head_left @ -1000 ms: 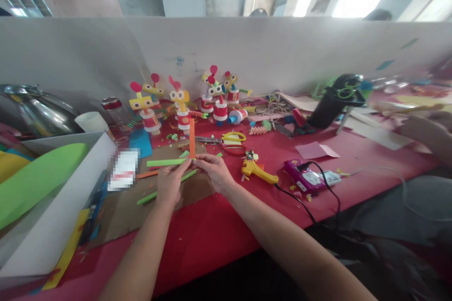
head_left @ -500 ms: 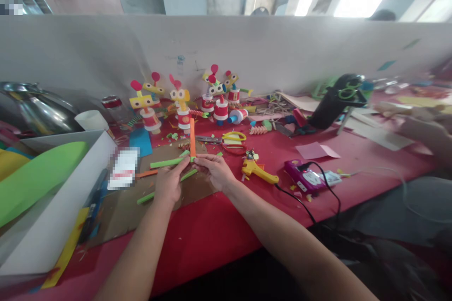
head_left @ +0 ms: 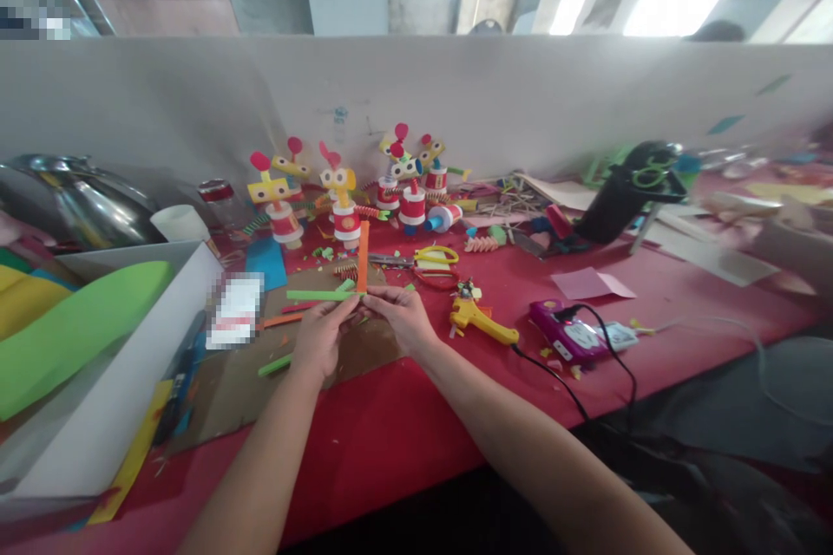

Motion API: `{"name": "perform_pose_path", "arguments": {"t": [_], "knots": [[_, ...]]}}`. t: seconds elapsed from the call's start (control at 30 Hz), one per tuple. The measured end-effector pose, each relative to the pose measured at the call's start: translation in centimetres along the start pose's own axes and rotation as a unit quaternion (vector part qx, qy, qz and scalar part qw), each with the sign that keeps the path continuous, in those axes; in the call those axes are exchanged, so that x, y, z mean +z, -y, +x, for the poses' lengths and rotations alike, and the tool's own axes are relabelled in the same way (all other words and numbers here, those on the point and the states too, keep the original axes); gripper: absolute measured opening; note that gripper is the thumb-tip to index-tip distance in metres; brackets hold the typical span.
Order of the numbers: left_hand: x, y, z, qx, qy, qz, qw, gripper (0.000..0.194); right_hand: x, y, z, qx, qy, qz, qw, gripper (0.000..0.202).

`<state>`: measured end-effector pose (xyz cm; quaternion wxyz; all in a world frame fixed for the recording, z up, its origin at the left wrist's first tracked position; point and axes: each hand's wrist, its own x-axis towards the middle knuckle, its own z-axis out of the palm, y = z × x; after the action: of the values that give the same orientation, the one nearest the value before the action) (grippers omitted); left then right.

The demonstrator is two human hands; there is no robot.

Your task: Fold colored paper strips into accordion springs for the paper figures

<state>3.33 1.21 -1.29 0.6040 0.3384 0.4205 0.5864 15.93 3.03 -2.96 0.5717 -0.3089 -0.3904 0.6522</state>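
Both hands meet above a brown cardboard sheet (head_left: 227, 399), pinching two paper strips where their ends cross at a right angle. The green strip (head_left: 317, 296) points left from the fingertips, and the orange strip (head_left: 364, 256) stands away from me. My left hand (head_left: 324, 334) is closed on the joint from the left. My right hand (head_left: 404, 316) pinches the same corner from the right. Fingers hide the exact overlap. Beneath them on the cardboard lie more green and orange strips and a small coiled paper spring (head_left: 346, 272).
Several paper-cup figures (head_left: 344, 221) stand along the back. Scissors (head_left: 436, 256), a yellow glue gun (head_left: 485, 321) and a purple power strip (head_left: 566, 331) lie to the right. A white box (head_left: 117, 373) and steel jug (head_left: 91, 199) stand left. Another person's hand (head_left: 748, 212) is far right.
The green strip now lies more level, squarer to the orange one. Both hands still pinch the corner. The whole view has shifted slightly.
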Motion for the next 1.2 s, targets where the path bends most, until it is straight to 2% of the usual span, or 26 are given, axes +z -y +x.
{"name": "perform_pose_path", "arguments": {"t": [0.3,0.47,0.6,0.83,1.03,1.2], "knots": [[0.04,-0.14,-0.24,0.005,-0.016,0.017,1.000,0.028,0.18,-0.05,-0.14,0.013,-0.003,0.020,1.000,0.034],[-0.36,0.18,0.02,0.059,-0.047,0.059,0.995,0.027,0.49,0.37,-0.48,0.014,0.038,0.028,0.999,0.038],[-0.69,0.51,0.11,0.085,-0.067,0.113,0.988,0.022,0.55,0.32,-0.52,0.010,0.028,0.004,1.000,0.031],[-0.26,0.59,-0.16,0.074,-0.051,0.064,0.994,0.018,0.56,0.29,-0.40,-0.012,0.026,-0.008,1.000,0.026],[-0.30,0.33,-0.28,0.119,-0.071,0.130,0.982,0.018,0.25,0.81,-0.42,0.023,0.056,-0.032,0.998,0.030],[-0.56,0.71,0.01,0.081,-0.042,0.084,0.992,0.024,0.46,0.66,-0.36,0.013,0.050,-0.056,0.997,0.032]]}}
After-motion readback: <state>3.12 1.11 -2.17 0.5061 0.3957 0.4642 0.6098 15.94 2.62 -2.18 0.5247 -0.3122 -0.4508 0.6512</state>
